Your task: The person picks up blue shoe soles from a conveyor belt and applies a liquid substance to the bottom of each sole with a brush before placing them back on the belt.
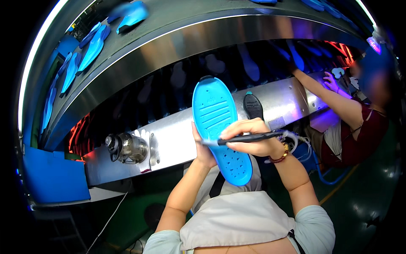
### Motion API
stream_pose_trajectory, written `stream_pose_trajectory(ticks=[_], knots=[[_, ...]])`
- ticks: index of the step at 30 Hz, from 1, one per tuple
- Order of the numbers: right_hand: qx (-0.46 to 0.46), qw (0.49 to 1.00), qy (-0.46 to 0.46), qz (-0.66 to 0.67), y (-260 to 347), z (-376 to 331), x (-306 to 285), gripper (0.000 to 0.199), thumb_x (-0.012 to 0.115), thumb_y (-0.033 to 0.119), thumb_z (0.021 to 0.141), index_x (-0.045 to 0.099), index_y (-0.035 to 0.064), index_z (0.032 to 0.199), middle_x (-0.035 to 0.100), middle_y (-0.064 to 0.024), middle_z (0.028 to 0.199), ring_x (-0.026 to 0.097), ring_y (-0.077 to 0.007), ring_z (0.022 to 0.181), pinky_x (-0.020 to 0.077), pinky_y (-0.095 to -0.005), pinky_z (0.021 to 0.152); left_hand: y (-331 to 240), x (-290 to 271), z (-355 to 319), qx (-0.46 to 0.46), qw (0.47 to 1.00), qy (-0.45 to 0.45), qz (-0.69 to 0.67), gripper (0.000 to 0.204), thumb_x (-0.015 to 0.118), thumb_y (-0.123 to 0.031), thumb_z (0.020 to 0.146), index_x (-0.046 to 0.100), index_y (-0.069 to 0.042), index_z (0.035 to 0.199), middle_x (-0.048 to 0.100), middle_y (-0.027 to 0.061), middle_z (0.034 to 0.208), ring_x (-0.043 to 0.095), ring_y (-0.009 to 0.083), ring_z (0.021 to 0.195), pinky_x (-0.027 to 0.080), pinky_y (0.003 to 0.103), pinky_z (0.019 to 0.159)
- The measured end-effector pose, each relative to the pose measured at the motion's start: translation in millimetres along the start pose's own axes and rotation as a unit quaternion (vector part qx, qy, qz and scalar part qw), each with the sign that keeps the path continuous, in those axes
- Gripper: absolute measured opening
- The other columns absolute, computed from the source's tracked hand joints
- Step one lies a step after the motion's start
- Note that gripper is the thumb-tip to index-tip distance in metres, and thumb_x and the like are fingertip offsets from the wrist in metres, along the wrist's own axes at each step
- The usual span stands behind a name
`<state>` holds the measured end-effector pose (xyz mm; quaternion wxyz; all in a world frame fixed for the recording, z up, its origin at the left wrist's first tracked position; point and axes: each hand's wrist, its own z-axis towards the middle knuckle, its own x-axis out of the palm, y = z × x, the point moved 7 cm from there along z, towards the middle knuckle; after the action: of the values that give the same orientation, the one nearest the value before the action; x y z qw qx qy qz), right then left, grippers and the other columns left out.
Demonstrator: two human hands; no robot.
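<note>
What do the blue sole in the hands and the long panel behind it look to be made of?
The blue sole looks like moulded rubber or foam, matte, with raised ribs and small holes in its face; which of the two cannot be told. The panel behind it looks like bare sheet metal, brushed and shiny, since it throws back light and coloured glare.

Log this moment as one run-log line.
left hand: holds blue shoe sole upright | right hand: holds black pen-shaped tool across sole | co-worker's hand: on conveyor
</note>
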<state>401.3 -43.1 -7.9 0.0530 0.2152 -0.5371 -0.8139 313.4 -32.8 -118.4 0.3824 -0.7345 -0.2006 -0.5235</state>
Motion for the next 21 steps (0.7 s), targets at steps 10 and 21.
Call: stream_pose_trajectory(ticks=[10, 21], knots=[[-0.020, 0.994, 0.026, 0.108, 3, -7, -1, 0.018, 0.065, 0.002, 0.071, 0.064, -0.0012, 0.088, 0.065, -0.0132, 0.088, 0.063, -0.0197, 0.082, 0.0486, -0.0292, 0.074, -25, 17, 0, 0.084, 0.986, 0.140, 0.038, 0.084, 0.007, -0.071, 0.079, 0.033, -0.009, 0.130, 0.048, 0.0134, 0.119, 0.050, 0.0254, 0.105, 0.044, 0.039, 0.088], [0.086, 0.987, -0.078, 0.107, -12, -18, -12, 0.020, 0.068, 0.006, 0.070, 0.066, 0.0010, 0.089, 0.065, -0.0119, 0.088, 0.060, -0.0155, 0.080, 0.0467, -0.0248, 0.069, -49, 23, 8, 0.157, 0.987, 0.030, 0.012, 0.101, 0.007, -0.082, 0.068, 0.038, -0.002, 0.121, 0.057, 0.0236, 0.094, 0.059, 0.0334, 0.082, 0.050, 0.044, 0.071]])
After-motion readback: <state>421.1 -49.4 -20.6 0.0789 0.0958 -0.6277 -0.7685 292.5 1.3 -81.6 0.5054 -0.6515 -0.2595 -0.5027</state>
